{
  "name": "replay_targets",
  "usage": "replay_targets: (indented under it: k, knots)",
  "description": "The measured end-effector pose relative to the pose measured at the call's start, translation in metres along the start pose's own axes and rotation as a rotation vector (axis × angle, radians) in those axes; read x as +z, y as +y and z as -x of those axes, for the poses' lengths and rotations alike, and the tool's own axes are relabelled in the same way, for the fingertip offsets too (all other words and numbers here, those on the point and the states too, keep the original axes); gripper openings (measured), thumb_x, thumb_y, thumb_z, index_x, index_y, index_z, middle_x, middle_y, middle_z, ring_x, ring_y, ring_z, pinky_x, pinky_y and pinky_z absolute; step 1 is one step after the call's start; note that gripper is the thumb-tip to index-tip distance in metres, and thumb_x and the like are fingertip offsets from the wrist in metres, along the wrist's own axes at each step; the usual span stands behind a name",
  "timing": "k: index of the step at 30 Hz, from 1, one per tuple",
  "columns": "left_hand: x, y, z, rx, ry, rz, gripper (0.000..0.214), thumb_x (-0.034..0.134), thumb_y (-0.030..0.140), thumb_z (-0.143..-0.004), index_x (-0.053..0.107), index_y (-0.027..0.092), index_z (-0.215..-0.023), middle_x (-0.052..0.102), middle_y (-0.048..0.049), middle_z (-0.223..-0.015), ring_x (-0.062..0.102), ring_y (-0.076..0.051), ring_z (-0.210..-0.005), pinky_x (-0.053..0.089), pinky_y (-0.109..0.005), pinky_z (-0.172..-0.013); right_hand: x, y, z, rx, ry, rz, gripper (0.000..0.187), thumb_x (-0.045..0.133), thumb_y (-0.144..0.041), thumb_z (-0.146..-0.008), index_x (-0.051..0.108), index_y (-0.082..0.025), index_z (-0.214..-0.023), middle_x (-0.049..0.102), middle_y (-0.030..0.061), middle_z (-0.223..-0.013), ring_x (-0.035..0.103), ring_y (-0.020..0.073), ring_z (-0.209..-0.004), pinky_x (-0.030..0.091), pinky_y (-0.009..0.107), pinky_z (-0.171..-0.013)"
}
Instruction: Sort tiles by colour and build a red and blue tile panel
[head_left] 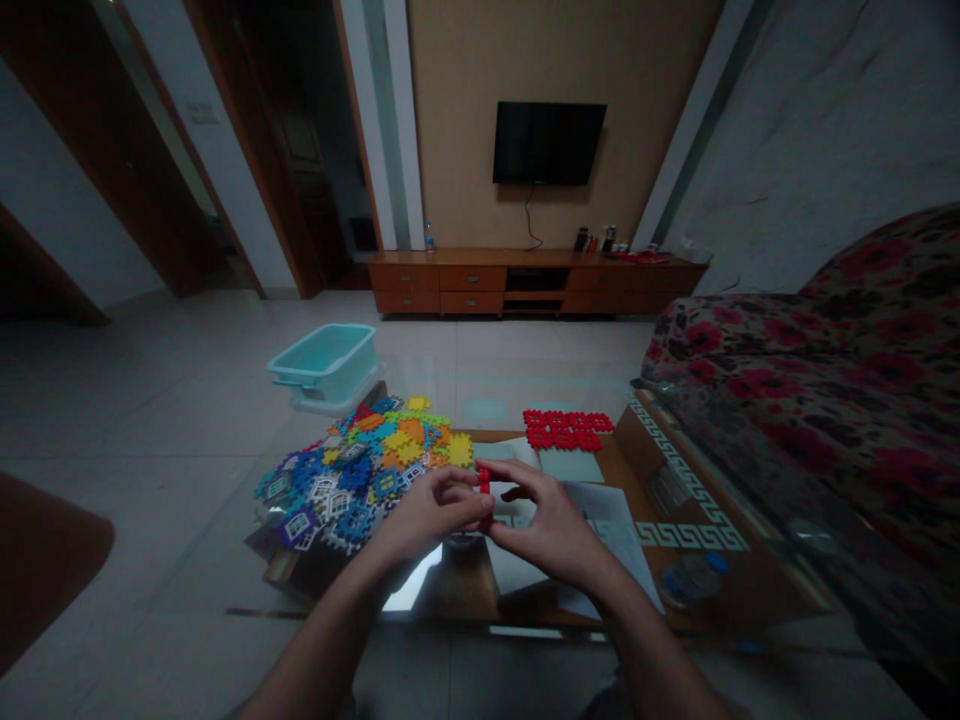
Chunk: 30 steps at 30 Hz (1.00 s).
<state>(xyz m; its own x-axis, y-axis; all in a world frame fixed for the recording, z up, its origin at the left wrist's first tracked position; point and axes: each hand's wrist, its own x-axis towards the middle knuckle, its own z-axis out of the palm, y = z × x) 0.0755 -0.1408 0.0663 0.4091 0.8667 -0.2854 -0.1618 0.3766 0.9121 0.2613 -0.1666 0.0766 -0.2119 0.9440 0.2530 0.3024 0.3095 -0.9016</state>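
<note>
Between my two hands, above the glass table, a red interlocking plastic tile is held on edge, so it shows as a narrow strip. My left hand pinches it from the left with thumb and fingers. My right hand grips its top and bottom edges from the right. To the left lies a heap of mixed interlocking tiles in blue, yellow, orange and white, some with window shapes. Beyond my right hand, red tiles lie in rows on the tabletop.
A turquoise plastic tub stands at the back left of the glass table. Paper sheets show under my hands. At the right is a bottle with a blue cap, near a flowered sofa. A TV cabinet is far ahead.
</note>
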Motion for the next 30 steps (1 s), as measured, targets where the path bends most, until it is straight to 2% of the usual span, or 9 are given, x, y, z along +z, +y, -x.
replay_targets:
  k: [9, 14, 17, 21, 30]
  knots:
    - [0.0021, 0.0035, 0.0018, -0.047, -0.004, -0.01, 0.047, 0.091, 0.039, -0.06, 0.068, 0.015, -0.093, 0.072, -0.0083, -0.088, 0.068, -0.017, -0.078, 0.052, -0.03, -0.075, 0.001, -0.0024, 0.0018, -0.035, -0.015, 0.016, 0.062, 0.071, -0.014, -0.072, 0.064, -0.032, -0.13, 0.069, 0.0048, -0.124, 0.065, 0.0257, -0.11, 0.055, 0.042, -0.091]
    - [-0.0008, 0.0052, 0.0005, -0.054, 0.018, 0.003, 0.045, 0.089, 0.043, -0.061, 0.073, 0.014, -0.091, 0.072, -0.0081, -0.086, 0.067, -0.016, -0.078, 0.05, -0.028, -0.074, 0.0024, -0.0002, 0.0014, -0.013, 0.007, 0.002, 0.061, 0.076, -0.023, -0.074, 0.06, -0.028, -0.133, 0.066, 0.0076, -0.127, 0.063, 0.0269, -0.112, 0.056, 0.041, -0.089]
    - [-0.0024, 0.0072, 0.0019, -0.044, -0.001, 0.01, 0.043, 0.088, 0.043, -0.065, 0.074, 0.014, -0.092, 0.071, -0.007, -0.085, 0.066, -0.015, -0.077, 0.05, -0.029, -0.077, 0.003, 0.0008, 0.0006, -0.033, 0.016, 0.035, 0.056, 0.077, -0.025, -0.074, 0.061, -0.027, -0.127, 0.067, 0.0068, -0.123, 0.063, 0.0258, -0.111, 0.055, 0.04, -0.088]
    - [-0.0018, 0.0082, 0.0044, -0.037, -0.079, 0.009, 0.037, 0.084, 0.043, -0.071, 0.074, 0.012, -0.091, 0.07, -0.0069, -0.086, 0.064, -0.013, -0.077, 0.049, -0.028, -0.077, 0.0024, 0.001, 0.0001, -0.074, 0.003, 0.086, 0.047, 0.073, -0.017, -0.072, 0.064, -0.026, -0.118, 0.068, 0.0035, -0.115, 0.064, 0.0222, -0.104, 0.054, 0.037, -0.085]
    - [-0.002, 0.0004, -0.0006, -0.092, -0.103, 0.074, 0.042, 0.078, 0.048, -0.076, 0.073, 0.01, -0.093, 0.069, -0.0096, -0.083, 0.06, -0.012, -0.066, 0.048, -0.024, -0.065, 0.0033, 0.0014, 0.0008, -0.099, -0.005, 0.111, 0.046, 0.07, -0.013, -0.067, 0.064, -0.023, -0.111, 0.069, 0.002, -0.107, 0.064, 0.0202, -0.097, 0.052, 0.034, -0.087]
